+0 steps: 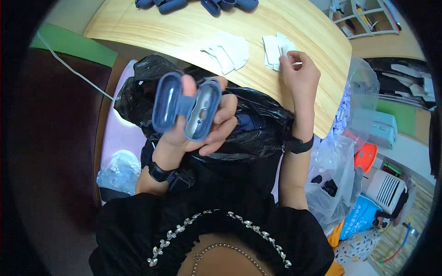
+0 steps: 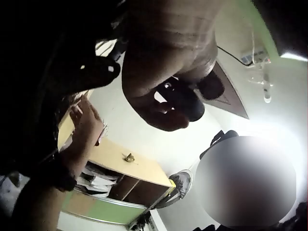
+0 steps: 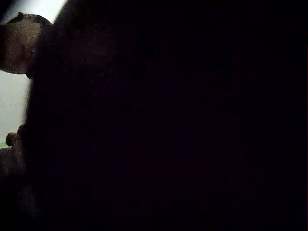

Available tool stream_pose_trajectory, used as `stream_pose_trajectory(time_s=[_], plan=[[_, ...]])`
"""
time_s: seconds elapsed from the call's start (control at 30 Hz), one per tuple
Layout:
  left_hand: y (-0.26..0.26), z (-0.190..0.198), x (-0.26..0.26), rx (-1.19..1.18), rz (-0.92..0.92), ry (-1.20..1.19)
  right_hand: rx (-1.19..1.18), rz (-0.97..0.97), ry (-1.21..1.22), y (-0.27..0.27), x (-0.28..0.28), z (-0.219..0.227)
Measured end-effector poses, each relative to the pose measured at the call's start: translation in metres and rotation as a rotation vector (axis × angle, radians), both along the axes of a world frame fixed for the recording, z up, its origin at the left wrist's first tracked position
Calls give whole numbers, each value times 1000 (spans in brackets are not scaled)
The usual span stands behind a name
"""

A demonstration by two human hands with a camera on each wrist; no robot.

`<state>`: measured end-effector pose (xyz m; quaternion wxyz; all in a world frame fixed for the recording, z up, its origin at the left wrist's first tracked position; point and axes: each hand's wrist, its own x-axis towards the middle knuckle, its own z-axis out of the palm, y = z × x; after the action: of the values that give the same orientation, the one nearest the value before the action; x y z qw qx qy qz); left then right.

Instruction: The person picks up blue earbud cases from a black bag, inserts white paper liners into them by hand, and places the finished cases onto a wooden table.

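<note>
The wooden table (image 1: pixel 301 23) shows from the head, not the right wrist: left grip (image 1: pixel 222 122) holding blue case (image 1: pixel 186 105), right grip (image 1: pixel 301 73) unclear.

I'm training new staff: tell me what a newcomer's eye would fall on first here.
Probably the open blue case, lid and base spread apart in the left hand, left of centre in the head view. Next come two groups of white pieces on the pale wooden table at the top, with the right hand at the right-hand group. The sparkling trim on the black top, along the bottom of that view, also stands out.
</note>
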<state>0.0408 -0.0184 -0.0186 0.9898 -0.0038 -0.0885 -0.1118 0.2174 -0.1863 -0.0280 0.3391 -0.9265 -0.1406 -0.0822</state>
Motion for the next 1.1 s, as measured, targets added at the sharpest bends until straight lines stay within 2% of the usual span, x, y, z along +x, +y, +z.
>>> stream_pose_trajectory(time_s=[0.13, 0.27, 0.37, 0.4, 0.43, 0.5, 0.53, 0.57, 0.63, 0.67, 0.77, 0.87, 0.93, 1.1], plan=[[-7, -3, 3, 112, -62, 41, 27, -43, 69, -6, -1, 11], [-4, 6, 5, 308, -66, 144, 251, -46, -45, -20, -16, 31], [-1, 9, 6, 434, -125, 102, 264, 96, -560, -2, -64, 67], [2, 13, 6, 320, -221, 127, 225, 167, -735, 1, -82, 75], [0, 23, 5, 432, -144, 269, -31, 296, -700, 0, -108, 86], [-11, 40, 6, 658, 6, 546, -197, 591, -675, 0, -135, 90], [-8, 27, 1, 545, 19, 351, -229, 704, -655, 0, -141, 88], [-6, 19, 1, 589, 12, 314, -242, 772, -646, 1, -146, 84], [-4, 10, 0, 672, -2, 244, -239, 807, -671, 2, -148, 80], [-8, 13, 1, 660, 45, 276, -242, 821, -665, 2, -148, 79], [-6, 18, -3, 818, 68, 337, -252, 846, -659, 2, -149, 78], [-4, 8, -4, 831, 1, 338, -299, 858, -616, 3, -152, 81], [-4, 7, -5, 798, -3, 305, -367, 860, -514, 3, -159, 89], [-6, 5, -4, 782, 0, 324, -389, 874, -454, 7, -157, 91]])
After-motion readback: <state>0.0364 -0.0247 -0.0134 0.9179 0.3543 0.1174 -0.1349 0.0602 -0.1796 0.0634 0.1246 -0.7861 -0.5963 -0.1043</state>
